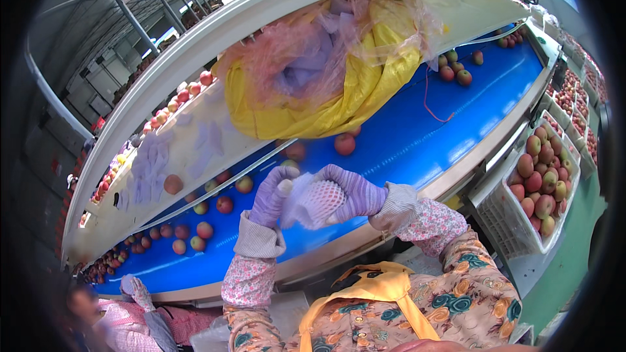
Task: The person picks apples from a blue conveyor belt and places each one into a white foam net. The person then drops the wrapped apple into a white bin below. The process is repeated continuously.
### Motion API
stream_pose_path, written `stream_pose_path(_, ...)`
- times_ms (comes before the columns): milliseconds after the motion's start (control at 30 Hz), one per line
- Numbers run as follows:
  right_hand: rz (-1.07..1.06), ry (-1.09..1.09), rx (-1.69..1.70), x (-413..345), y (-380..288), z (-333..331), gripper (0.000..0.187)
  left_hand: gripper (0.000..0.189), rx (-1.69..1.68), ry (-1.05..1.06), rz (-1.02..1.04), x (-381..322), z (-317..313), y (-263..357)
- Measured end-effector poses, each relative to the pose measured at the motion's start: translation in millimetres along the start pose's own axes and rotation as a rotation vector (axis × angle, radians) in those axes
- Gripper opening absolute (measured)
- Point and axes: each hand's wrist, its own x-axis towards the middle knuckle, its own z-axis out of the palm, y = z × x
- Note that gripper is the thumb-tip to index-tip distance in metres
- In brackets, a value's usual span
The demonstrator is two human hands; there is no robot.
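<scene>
Over the blue conveyor belt (391,156), both my hands wear purple knitted gloves. My left hand (275,195) pinches the loose left end of a white foam mesh sleeve (298,205). On the sleeve's right part, my right hand (353,193) is closed around a rounded, reddish fruit, likely an apple (328,200), that shows through the net. Behind them on the belt lies a red apple (345,144). A yellow sack (293,122) lined with pink film and holding white foam sleeves stands beyond my hands.
Several apples (197,243) lie along the belt to the left. Foam sleeves (149,166) and an apple (173,184) rest on a pale shelf (234,151). At right stands a white plastic crate (508,237) of apples. A co-worker's gloved hand (137,291) is by the belt's lower left edge.
</scene>
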Motion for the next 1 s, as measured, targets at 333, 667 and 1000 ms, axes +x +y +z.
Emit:
stream_pose_path(333,0.158,-0.098,-0.068,-3.3,-0.5,1.3,0.076,0.050,-0.094,-0.234,-0.261,-16.8,-23.8,-14.6)
stream_pose_path(667,0.212,-0.156,0.027,-0.3,-8.3,16.8,0.067,0.045,-0.312,-0.337,-0.225,-37.3,-15.6,-12.3)
stream_pose_path(1000,0.260,-0.067,0.407,-17.8,43.9,8.2,0.073,0.017,-0.444,0.061,0.020,-54.4,-34.4,-78.3)
